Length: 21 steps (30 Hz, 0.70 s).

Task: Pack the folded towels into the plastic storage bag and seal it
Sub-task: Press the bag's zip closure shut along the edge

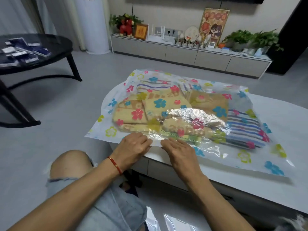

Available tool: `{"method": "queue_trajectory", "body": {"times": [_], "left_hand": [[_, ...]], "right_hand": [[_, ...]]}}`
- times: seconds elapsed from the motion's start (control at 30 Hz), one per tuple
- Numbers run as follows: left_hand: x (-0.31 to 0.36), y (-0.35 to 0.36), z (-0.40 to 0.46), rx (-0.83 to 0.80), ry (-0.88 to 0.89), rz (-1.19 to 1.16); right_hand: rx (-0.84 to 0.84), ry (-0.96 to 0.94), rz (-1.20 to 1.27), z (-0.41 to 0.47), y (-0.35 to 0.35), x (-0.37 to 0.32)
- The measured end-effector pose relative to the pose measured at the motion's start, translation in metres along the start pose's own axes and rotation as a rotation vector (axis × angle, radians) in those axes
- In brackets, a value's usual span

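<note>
Two hands (133,147) at six o'clock, one plastic bag (241,157), several yellow towels (130,112), two striped towels (245,129), one white table (283,117).

Setting: living room of a private home.
A long low media cabinet (191,52) along the wall carries potted plants (250,39), a red plush toy (126,28), framed pictures (214,25) and ornaments. A tall white floor-standing unit (92,24) stands beside curtains (25,14). A black round side table (38,52) and white coffee table (275,189) sit on grey tile.
</note>
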<state>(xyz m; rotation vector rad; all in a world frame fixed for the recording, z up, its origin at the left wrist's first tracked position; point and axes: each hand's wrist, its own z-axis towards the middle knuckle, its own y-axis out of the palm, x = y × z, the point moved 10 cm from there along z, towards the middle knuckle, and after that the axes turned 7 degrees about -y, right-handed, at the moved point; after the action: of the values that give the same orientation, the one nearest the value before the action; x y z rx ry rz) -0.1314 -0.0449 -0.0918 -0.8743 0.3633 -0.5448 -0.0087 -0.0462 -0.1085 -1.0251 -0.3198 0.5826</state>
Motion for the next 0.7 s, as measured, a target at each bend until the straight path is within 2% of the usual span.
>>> {"method": "queue_trajectory", "body": {"times": [0.23, 0.37, 0.7], "left_hand": [[-0.058, -0.026, -0.029, -0.107, 0.024, 0.137], [-0.093, -0.042, -0.040, -0.147, 0.011, 0.226], [-0.156, -0.049, -0.074, -0.293, -0.230, -0.019]], "right_hand": [[0.139, 0.019, 0.003, -0.016, -0.009, 0.007], [0.159, 0.053, 0.016, -0.020, -0.005, 0.007], [0.137, 0.067, 0.075, -0.027, 0.009, 0.010]]}}
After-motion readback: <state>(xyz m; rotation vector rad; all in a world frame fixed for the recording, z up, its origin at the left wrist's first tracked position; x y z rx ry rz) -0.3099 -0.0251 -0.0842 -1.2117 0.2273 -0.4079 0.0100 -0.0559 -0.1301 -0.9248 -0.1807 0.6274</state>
